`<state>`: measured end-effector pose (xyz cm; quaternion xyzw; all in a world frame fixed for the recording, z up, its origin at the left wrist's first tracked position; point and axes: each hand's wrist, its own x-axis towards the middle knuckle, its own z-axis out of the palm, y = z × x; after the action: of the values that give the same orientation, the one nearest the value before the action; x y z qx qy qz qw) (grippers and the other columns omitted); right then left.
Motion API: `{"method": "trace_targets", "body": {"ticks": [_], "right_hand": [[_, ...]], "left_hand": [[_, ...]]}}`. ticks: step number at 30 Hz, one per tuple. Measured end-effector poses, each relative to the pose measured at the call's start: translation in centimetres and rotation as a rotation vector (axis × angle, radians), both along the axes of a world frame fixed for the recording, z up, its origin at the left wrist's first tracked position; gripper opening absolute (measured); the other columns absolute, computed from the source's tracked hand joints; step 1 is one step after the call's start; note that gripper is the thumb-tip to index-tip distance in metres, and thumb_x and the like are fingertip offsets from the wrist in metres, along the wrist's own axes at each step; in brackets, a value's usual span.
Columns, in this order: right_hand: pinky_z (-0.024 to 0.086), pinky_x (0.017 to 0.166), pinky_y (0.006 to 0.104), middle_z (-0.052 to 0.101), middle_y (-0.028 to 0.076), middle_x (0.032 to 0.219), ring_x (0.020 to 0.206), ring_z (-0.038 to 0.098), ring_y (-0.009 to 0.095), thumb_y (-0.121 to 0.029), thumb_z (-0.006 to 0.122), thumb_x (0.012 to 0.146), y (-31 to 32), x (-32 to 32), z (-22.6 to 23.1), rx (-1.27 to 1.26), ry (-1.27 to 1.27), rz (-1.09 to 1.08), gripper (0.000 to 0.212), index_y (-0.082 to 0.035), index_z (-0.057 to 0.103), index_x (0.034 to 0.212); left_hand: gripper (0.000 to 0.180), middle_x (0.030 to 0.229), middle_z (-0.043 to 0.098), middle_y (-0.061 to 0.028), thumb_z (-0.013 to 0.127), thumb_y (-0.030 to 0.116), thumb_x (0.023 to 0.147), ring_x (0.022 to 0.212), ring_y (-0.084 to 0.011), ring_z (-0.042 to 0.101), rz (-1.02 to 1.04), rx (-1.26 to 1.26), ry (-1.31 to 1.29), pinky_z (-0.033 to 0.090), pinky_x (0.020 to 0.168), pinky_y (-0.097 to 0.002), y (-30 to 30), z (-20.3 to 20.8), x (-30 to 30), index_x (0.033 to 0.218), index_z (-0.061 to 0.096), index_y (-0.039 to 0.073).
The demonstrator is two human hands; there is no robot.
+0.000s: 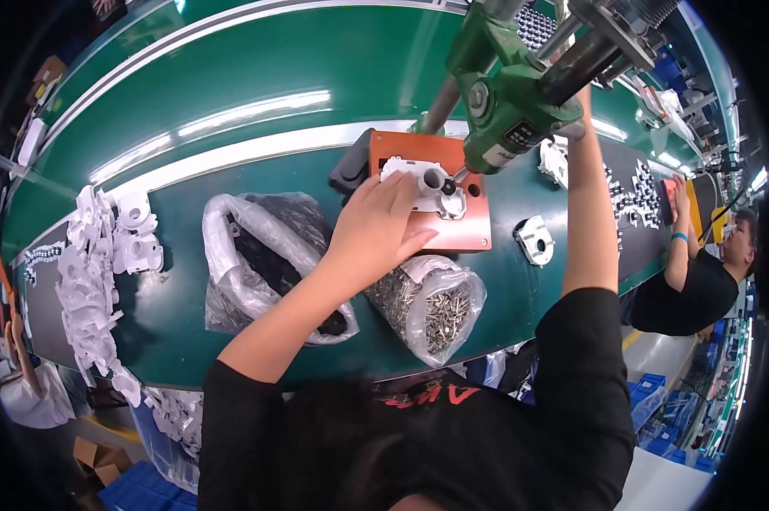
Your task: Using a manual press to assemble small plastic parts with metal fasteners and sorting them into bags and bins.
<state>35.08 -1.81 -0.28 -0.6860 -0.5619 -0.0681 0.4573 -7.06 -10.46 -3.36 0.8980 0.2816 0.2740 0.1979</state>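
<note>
My left hand [376, 223] lies over a white plastic housing [424, 203], its fingers on the housing's left side and its thumb stretched along the near side. The housing rests on an orange-red block [468, 236]. A small black piece [449, 186] sits at the housing's right part, beside its round opening. Right above stands a green bench press [520, 119], its tip close to that black piece. My right forearm [590, 213] reaches up past the press's right side. The press head hides my right hand and its fingers.
Close to my left forearm are an open plastic bag of black parts [261, 255] and a clear bag of metal screws [444, 319]. White housings are piled at the left [86, 272]. Another housing [535, 241] lies right of the block. A co-worker [691, 281] sits at the far right.
</note>
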Motion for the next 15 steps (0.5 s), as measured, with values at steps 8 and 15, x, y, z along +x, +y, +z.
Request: {"method": "trace_targets", "body": {"ticks": [8,15], "right_hand": [[0.047,0.074,0.034,0.067,0.006,0.093,0.086,0.064,0.019,-0.042,0.054,0.082,3.4,4.3,-10.7,-0.91,-1.253,-0.274,0.031,-0.017,0.069,0.091],[0.041,0.092,0.0499,0.043,0.026,0.131,0.115,0.049,0.044,-0.045,0.061,0.078,3.3,12.4,-14.7,-0.767,-0.025,-0.618,0.074,-0.017,0.027,0.137]], "left_hand": [[0.045,0.123,0.047,-0.0215,0.067,0.029,0.075,0.121,-0.0343,0.04,-0.033,0.067,0.009,0.027,0.102,-0.0469,4.3,-2.7,2.4,0.112,0.056,0.006],[0.041,0.103,0.057,-0.0193,0.064,0.031,0.076,0.093,-0.0352,0.06,-0.142,-0.172,0.275,0.049,0.078,-0.0419,4.8,3.5,3.5,0.106,0.056,0.003]]}}
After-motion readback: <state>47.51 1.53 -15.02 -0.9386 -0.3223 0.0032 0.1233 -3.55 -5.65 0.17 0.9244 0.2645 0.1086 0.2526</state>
